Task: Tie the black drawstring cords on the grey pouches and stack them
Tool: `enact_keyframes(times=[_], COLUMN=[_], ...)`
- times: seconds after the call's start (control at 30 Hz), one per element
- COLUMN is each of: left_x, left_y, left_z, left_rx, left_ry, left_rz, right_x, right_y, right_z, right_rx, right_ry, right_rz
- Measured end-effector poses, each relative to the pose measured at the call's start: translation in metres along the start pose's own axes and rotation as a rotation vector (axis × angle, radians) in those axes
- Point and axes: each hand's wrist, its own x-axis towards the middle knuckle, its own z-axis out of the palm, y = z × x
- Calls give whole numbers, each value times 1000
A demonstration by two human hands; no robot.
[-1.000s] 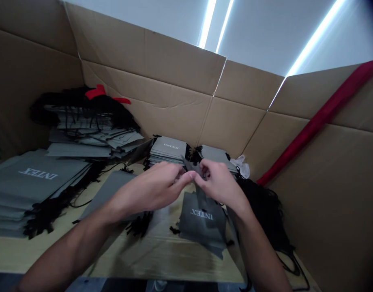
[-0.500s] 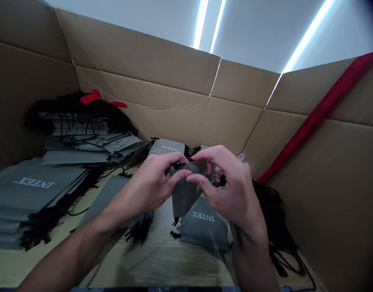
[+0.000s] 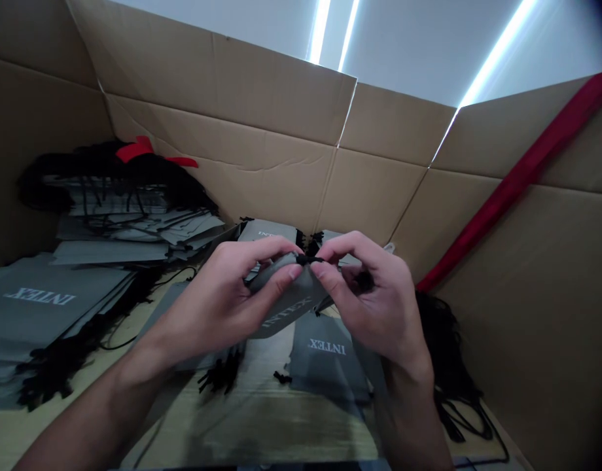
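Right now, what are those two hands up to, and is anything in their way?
Left hand and right hand pinching black cord on gray INTEX pouch. Another pouch lies beneath. Nothing visibly blocking fingers.

Held pouch (image 3: 288,304): grey, white lettering; its cord (image 3: 308,260): black. Pouch stack (image 3: 50,281), table's left edge: grey, white lettering. Tabletop (image 3: 276,409): pale yellow. Cord bundle (image 3: 438,347), right edge: black. Cardboard (image 3: 262,140): brown.

We lose part of pouch (image 3: 287,306) behind left hand (image 3: 227,294) | much of rear-right stack (image 3: 332,238) behind right hand (image 3: 384,301) | cord (image 3: 308,260) detail too small for us | left stack (image 3: 50,297), red strap (image 3: 517,180) edge-cut
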Motion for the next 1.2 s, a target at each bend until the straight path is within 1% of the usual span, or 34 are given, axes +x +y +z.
enact_keyframes(times=[0.1, 0.17, 0.23, 0.33, 0.43, 0.5, 0.6, 0.7, 0.83, 0.93, 1.03, 1.13, 1.2], left_x=[-2, -3, -3, -2, 0, -1, -3, -6, -7, -5, -4, -4, -4], left_y=[-2, -3, -3, -1, 2, 4, 3, 1, -1, 0, 1, 1, 2], left_z=[0, 2, 6, 10, 11, 10, 11, 17, 22, 23, 23, 24, 23], left_rx=[16, 42, 73, 143, 162, 148, 160, 216, 291, 259, 211, 137, 68], left_ry=[-16, 1, 32, 60, 43, -2, -40, 6, 45, 62, 123, 180, 185], left_rz=[-4, 32, 98, 152, 129, 114, 114, 113, 159, 220, 294, 354, 364], right_x=[0, 0, 1, 2, 4, 4, 4, 4, 4, 5, 6, 7, 8], right_y=[0, 2, 3, 6, 8, 9, 10, 12, 15, 13, 12, 14, 17], right_z=[-1, 0, 1, 6, 8, 7, 5, 5, 5, 1, 0, 2, 5], right_rx=[42, 69, 90, 92, 92, 95, 73, 77, 102, 203, 343, 491, 592], right_ry=[-17, -47, -64, -35, -4, 2, -17, -48, -39, -54, -63, -76, -94], right_rz=[27, 33, 4, -50, -58, -64, -82, -94, -68, -11, 29, 15, -7])
